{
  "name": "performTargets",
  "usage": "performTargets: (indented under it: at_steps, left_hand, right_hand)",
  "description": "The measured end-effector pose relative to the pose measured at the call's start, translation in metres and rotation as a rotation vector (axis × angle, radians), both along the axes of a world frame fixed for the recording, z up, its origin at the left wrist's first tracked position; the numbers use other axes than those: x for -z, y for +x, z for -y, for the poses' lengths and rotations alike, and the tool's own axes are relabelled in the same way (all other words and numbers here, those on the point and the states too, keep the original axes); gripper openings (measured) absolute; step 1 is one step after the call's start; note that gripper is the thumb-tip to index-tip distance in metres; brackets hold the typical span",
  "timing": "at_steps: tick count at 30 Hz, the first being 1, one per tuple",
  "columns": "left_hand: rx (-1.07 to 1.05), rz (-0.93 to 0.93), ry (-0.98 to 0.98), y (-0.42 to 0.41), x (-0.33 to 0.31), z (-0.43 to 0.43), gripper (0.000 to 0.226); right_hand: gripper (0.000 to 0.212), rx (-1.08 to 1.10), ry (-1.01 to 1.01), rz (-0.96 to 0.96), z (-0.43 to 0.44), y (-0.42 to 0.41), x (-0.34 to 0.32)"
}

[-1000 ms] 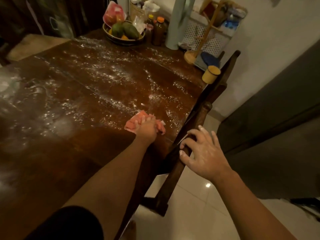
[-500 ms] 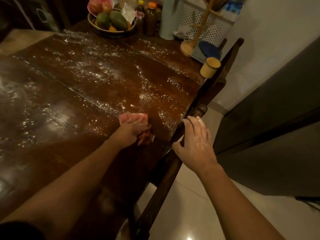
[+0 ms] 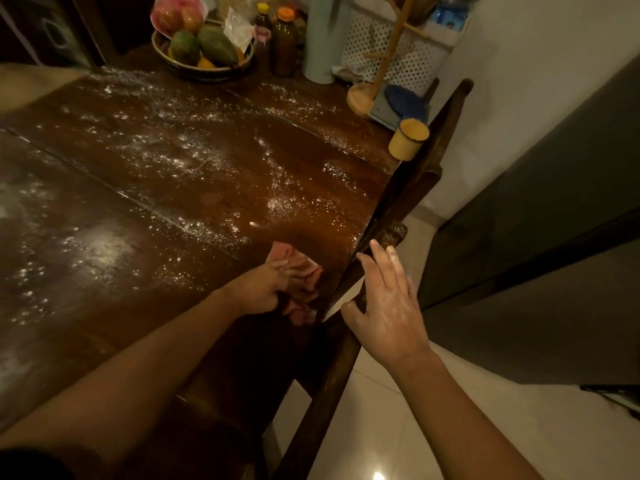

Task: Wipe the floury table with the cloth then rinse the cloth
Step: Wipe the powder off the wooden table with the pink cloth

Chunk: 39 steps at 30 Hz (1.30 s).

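Fingers point(image 3: 289, 271) of left hand point(image 3: 261, 289) grip cloth point(image 3: 306, 268) on table point(image 3: 166, 202)

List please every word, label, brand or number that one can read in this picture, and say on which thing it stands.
No text here can be read.
brown bottle with orange cap: any label is too dark and blurred to read.
blue packet at the back: print too blurred to read.
yellow cup and cloth: no print shows.

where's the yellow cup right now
In the head view it's upper right: the yellow cup stands at the table's far right edge, just in front of the wooden stand.
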State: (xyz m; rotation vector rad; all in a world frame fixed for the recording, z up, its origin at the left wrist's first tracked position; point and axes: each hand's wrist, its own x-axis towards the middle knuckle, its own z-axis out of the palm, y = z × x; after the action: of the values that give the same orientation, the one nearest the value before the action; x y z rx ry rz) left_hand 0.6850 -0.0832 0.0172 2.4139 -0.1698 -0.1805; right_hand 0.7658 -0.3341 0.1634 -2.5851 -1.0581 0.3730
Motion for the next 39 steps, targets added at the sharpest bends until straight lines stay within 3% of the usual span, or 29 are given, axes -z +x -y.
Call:
performTargets:
  at_steps: [4, 7, 9, 11, 15, 18, 22, 23, 26, 27, 29, 31, 34, 39]
  left_hand:
    - [-0.298, -0.063, 0.126, 0.021, -0.019, -0.003, 0.074]
    - [-0.471, -0.257, 0.183, 0.067, -0.033, 0.025, 0.085]
    - [-0.354, -0.375, 0.181, 0.084, -0.038, 0.052, 0.068]
    - [-0.2, -0.38, 0.238, 0.07, -0.039, 0.068, 0.056]
    - [-0.006, -0.005, 0.175, -0.017, -0.021, 0.044, 0.049]
    - [-0.279, 0.077, 0.094, -0.028, -0.009, 0.013, 0.051]
    - [-0.619, -0.147, 0.229, 0.018, -0.022, 0.027, 0.079]
    - [-0.594, -0.225, 0.231, 0.041, -0.023, 0.034, 0.08]
    - [-0.206, -0.481, 0.384, 0.076, -0.01, 0.051, 0.091]
    - [-0.138, -0.424, 0.38, 0.075, -0.003, 0.054, 0.087]
    - [-0.216, -0.193, 0.275, 0.067, -0.005, 0.056, 0.072]
    - [-0.326, -0.083, 0.205, 0.075, -0.016, 0.053, 0.067]
    - [-0.372, -0.097, 0.249, 0.128, -0.032, 0.045, 0.064]
    - [-0.236, -0.147, 0.273, 0.159, -0.031, 0.037, 0.045]
  right_hand:
    - [0.078, 0.004, -0.006, -0.003, -0.001, -0.001, -0.003]
    - [0.078, -0.002, -0.032, 0.011, -0.005, -0.001, -0.004]
    - [0.077, -0.008, -0.049, 0.018, -0.005, -0.001, -0.003]
    - [0.075, -0.026, -0.065, 0.024, -0.004, -0.003, -0.003]
    - [0.072, -0.084, -0.088, 0.085, 0.002, 0.001, -0.007]
    - [0.064, -0.137, -0.108, 0.155, 0.007, 0.011, -0.011]
    - [0.054, -0.203, -0.123, 0.222, 0.005, 0.031, -0.016]
    - [0.055, -0.208, -0.115, 0.22, 0.003, 0.038, -0.016]
    - [0.06, -0.219, -0.065, 0.262, 0.0, 0.059, -0.015]
    - [0.06, -0.237, -0.038, 0.279, -0.001, 0.067, -0.015]
    - [0.055, -0.282, 0.015, 0.282, -0.005, 0.085, -0.014]
    - [0.049, -0.347, 0.068, 0.181, -0.009, 0.105, -0.013]
    - [0.037, -0.456, 0.121, -0.026, -0.014, 0.129, -0.014]
    - [0.017, -0.625, 0.164, -0.151, -0.023, 0.162, -0.004]
